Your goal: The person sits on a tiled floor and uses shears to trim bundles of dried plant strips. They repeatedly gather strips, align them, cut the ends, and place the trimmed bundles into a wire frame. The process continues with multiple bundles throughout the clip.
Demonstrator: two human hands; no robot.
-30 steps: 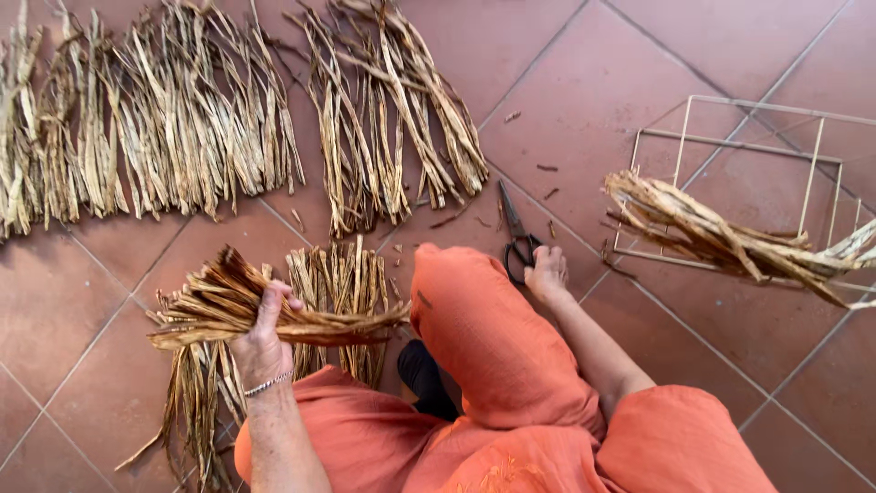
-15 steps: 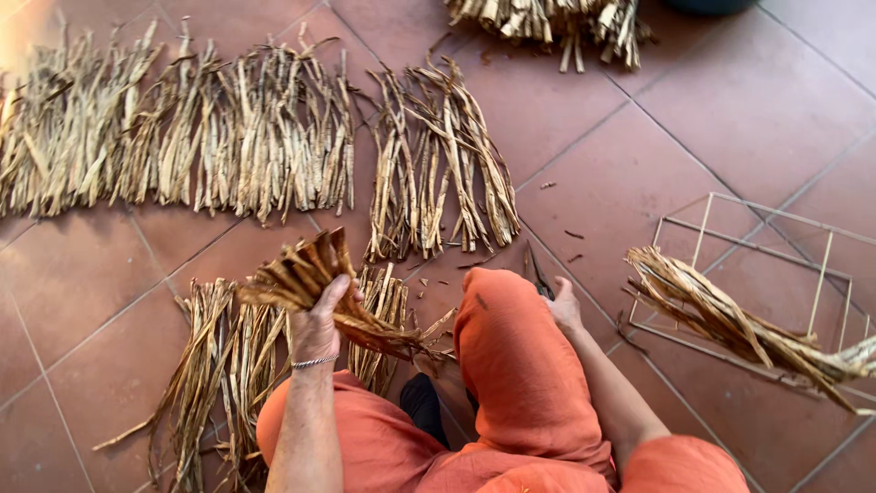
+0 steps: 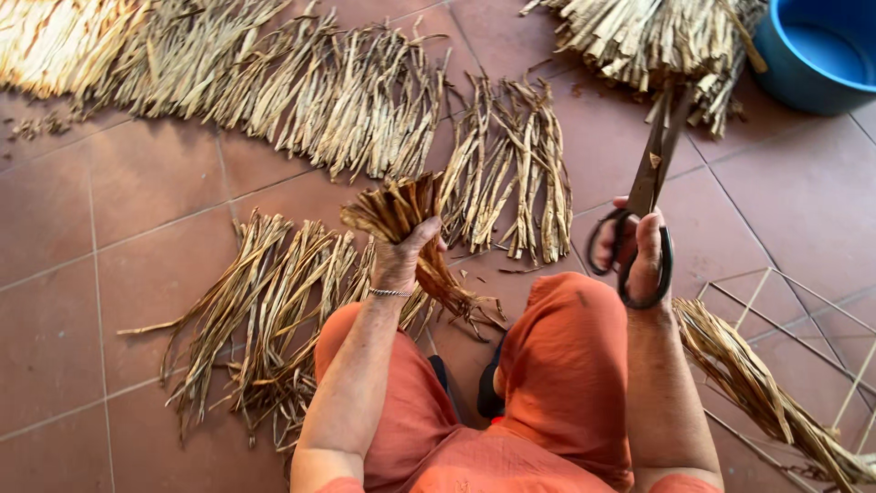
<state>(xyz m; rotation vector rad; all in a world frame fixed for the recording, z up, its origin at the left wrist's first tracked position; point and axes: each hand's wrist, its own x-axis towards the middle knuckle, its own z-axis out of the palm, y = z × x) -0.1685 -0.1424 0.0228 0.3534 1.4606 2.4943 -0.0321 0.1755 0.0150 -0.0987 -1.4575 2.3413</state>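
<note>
Two hands are being observed at work above a tiled floor (image 3: 137,237). A bundle of dried fibre strips (image 3: 411,237) is being gripped by the closed left hand (image 3: 401,260), held over a loose pile of strips (image 3: 265,310). Dark scissors (image 3: 643,210) are being gripped through the handles by the right hand (image 3: 639,251), blades nearly shut and pointing away. For a clean cut, the bundle ends are best being held level and tight, with fingers being kept clear of the blades.
</note>
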